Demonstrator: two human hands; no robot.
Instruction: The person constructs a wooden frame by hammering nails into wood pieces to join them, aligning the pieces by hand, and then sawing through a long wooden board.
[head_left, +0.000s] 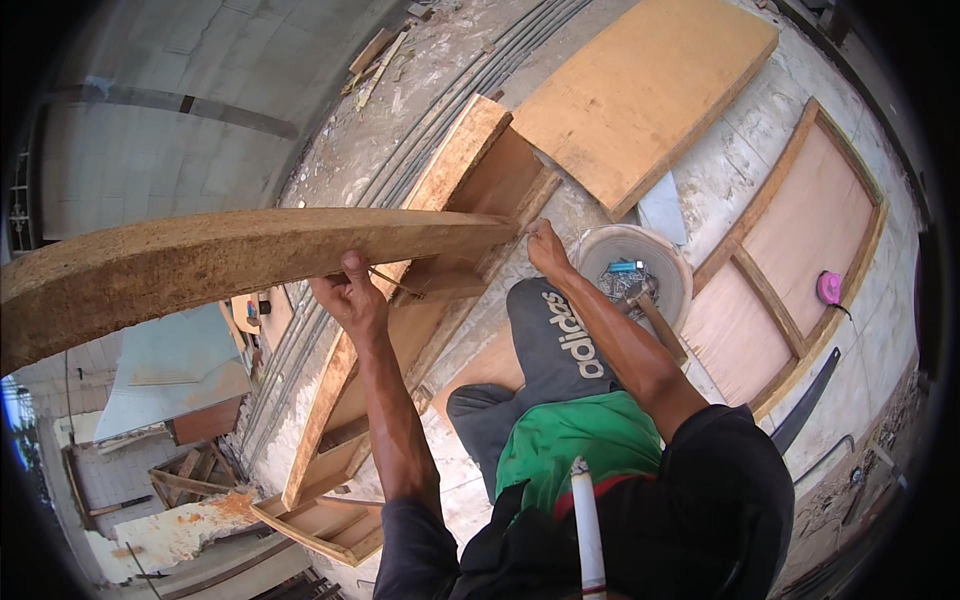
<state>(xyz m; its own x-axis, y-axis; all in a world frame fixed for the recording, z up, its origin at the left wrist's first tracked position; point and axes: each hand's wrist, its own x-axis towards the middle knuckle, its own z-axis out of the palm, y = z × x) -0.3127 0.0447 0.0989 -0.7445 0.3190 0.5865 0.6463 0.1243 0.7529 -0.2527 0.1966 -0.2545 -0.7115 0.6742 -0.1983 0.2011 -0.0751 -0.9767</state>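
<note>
A long wooden beam stretches from the left rim to the middle, over a wooden frame with panel backing. My left hand holds the beam from its near side, the thumb up against its face and the other fingers partly hidden. Beside that hand a thin dark rod sticks out below the beam. My right hand is closed at the beam's right end; what its fingers pinch is too small to make out. Just right of it stands a round bucket holding nails and a hammer.
A flat wooden panel lies at the back. On the right are a framed panel, a pink tape measure and a handsaw blade. Long metal rods run along the floor behind the frame. A cigarette shows low in front.
</note>
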